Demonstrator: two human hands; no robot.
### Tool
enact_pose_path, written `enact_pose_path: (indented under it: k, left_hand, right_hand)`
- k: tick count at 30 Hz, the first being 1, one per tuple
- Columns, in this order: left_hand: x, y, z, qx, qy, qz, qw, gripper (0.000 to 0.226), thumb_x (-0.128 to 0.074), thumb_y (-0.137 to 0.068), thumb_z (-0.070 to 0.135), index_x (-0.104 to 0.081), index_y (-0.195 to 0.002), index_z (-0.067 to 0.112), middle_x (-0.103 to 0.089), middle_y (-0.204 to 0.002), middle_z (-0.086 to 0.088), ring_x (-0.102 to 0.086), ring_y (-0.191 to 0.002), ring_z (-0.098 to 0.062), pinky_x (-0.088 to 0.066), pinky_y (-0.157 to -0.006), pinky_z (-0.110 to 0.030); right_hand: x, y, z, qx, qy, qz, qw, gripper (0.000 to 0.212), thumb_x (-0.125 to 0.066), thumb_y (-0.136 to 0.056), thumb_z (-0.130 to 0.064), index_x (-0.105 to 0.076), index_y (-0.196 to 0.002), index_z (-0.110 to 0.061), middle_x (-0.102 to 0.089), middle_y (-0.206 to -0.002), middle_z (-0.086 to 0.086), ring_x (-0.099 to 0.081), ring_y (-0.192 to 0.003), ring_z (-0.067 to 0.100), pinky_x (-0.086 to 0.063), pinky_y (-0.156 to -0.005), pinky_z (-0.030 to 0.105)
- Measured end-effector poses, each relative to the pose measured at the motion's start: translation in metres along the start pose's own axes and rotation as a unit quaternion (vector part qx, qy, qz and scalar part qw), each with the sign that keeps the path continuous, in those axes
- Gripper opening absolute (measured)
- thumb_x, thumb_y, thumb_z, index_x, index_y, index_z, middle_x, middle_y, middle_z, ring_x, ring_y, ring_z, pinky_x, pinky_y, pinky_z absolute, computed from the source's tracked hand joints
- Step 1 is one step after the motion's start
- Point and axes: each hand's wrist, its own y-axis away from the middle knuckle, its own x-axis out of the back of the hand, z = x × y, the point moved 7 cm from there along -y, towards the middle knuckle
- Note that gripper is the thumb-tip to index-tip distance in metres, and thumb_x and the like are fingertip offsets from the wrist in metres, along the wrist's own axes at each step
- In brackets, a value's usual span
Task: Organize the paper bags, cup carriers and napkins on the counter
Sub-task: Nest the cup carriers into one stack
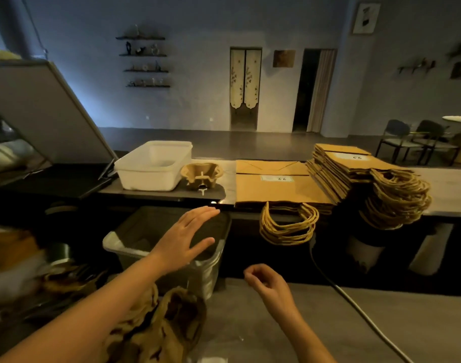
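Left grip: left hand spread flat, fingers straight, nothing held; hovering above the grey bin, fingertips just short of the upper counter front edge.
Right grip: right hand loosely curled, apparently empty, hanging over the lower counter.
Nearest task thing: single cup carrier upright on the upper counter, just beside the white tub and close to the front edge.
More carriers: carrier heap low in the foreground, beside the left forearm.
Paper bags: flat stack mid-counter, its rope handles drooping over the edge; tall stack to the right, fanned and slumped, touching the flat one.
Napkins: none identifiable in this dim light.
Risk, carrier: probably the next target; a hurried one-handed swipe could tip it off the edge and straight into the open bin below.
Risk, handles: dangling loops within reach of a passing wrist; a snag could drag the flat stack off the counter.
Risk, tall stack: splayed and leaning; a nudge to its neighbour could set it sliding.
Risk, cable: stretched across the lower counter near the right arm; could catch an elbow.
Risk, light: poor; edges hard to judge.
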Motion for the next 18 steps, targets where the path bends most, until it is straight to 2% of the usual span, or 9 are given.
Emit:
enact_pose_path:
  k: [4,7,9,12,15,18]
  left_hand:
    - [0.002,0.03,-0.006,0.018,0.016,0.016,1.0,0.056,-0.041,-0.086,0.058,-0.023,-0.137,0.044,-0.03,-0.139,0.016,-0.021,-0.13,0.008,-0.027,-0.102,-0.022]
    - [0.001,0.053,-0.009,0.015,0.016,0.017,1.0,0.055,-0.037,-0.089,0.059,-0.031,-0.138,0.035,-0.037,-0.139,0.01,-0.027,-0.13,0.002,-0.027,-0.104,-0.018]
    - [0.0,0.069,-0.011,0.012,0.008,0.012,1.0,0.056,-0.037,-0.091,0.058,-0.037,-0.138,0.028,-0.039,-0.139,0.007,-0.028,-0.13,0.001,-0.022,-0.107,-0.01]
    - [-0.001,0.094,-0.018,0.039,0.004,0.0,0.999,0.053,-0.042,-0.089,0.049,-0.037,-0.137,0.027,-0.035,-0.136,0.012,-0.022,-0.127,0.009,-0.014,-0.102,0.001]
    - [-0.007,0.118,-0.027,0.064,0.017,-0.015,0.998,0.051,-0.043,-0.089,0.046,-0.037,-0.137,0.028,-0.04,-0.137,0.009,-0.029,-0.128,0.001,-0.018,-0.106,-0.006]
    - [-0.014,0.137,-0.035,0.103,0.061,-0.044,0.992,0.049,-0.043,-0.088,0.048,-0.037,-0.134,0.032,-0.044,-0.134,0.006,-0.038,-0.128,-0.008,-0.029,-0.105,-0.019]
  right_hand:
    - [-0.03,0.008,-0.007,0.023,0.014,-0.026,0.999,0.014,-0.064,-0.087,-0.011,-0.062,-0.082,-0.024,-0.064,-0.081,-0.008,-0.058,-0.073,-0.009,-0.044,-0.068,0.01]
    - [-0.053,0.014,-0.007,0.028,0.035,-0.044,0.998,0.012,-0.065,-0.086,-0.012,-0.062,-0.083,-0.022,-0.062,-0.081,-0.008,-0.057,-0.071,-0.008,-0.044,-0.068,0.011]
    - [-0.065,0.017,-0.002,0.022,0.053,-0.047,0.997,0.008,-0.067,-0.085,-0.015,-0.062,-0.084,-0.021,-0.062,-0.083,-0.006,-0.055,-0.07,-0.004,-0.042,-0.067,0.011]
    - [-0.082,0.019,0.013,-0.015,0.118,-0.041,0.992,0.011,-0.069,-0.084,-0.022,-0.064,-0.093,-0.017,-0.06,-0.088,-0.002,-0.052,-0.075,0.004,-0.039,-0.065,0.014]
    - [-0.094,0.022,0.026,-0.065,0.155,-0.037,0.985,0.023,-0.067,-0.085,-0.027,-0.063,-0.104,-0.015,-0.055,-0.091,-0.002,-0.05,-0.076,0.006,-0.036,-0.056,0.008]
    - [-0.105,0.027,0.032,-0.098,0.157,-0.034,0.982,0.024,-0.066,-0.086,-0.028,-0.062,-0.105,-0.015,-0.056,-0.095,0.002,-0.051,-0.079,0.011,-0.034,-0.05,0.006]
